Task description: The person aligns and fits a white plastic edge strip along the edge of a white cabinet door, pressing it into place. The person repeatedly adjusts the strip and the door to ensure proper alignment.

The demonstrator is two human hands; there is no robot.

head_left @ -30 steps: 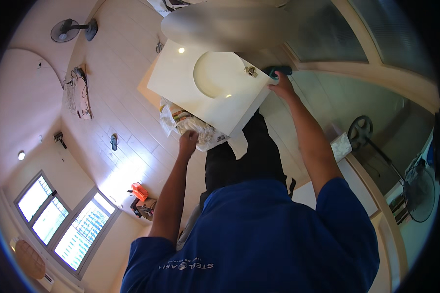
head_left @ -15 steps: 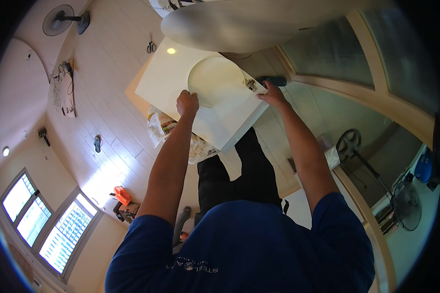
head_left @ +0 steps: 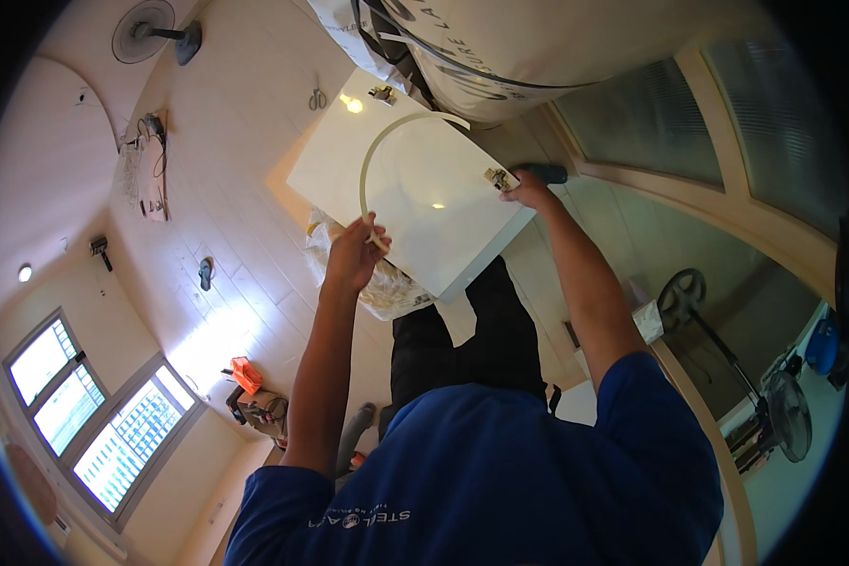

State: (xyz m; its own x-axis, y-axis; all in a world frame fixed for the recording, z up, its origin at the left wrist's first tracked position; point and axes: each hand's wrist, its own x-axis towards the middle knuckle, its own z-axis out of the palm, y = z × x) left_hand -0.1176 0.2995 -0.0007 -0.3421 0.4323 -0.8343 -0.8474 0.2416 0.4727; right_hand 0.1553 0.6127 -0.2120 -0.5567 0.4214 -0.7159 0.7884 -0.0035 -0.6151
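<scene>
Head view: your left hand (head_left: 352, 253) pinches the pale strip (head_left: 364, 174), which arches over the white panel (head_left: 424, 236). Your right hand (head_left: 533, 191), well apart, touches the panel's corner beside a hinge (head_left: 497, 179), grip unclear. Steady that corner; avoid kinking the strip.

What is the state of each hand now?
Left hand: closed, holding the curved strip.
Right hand: closed, holding the white board at its corner.
</scene>
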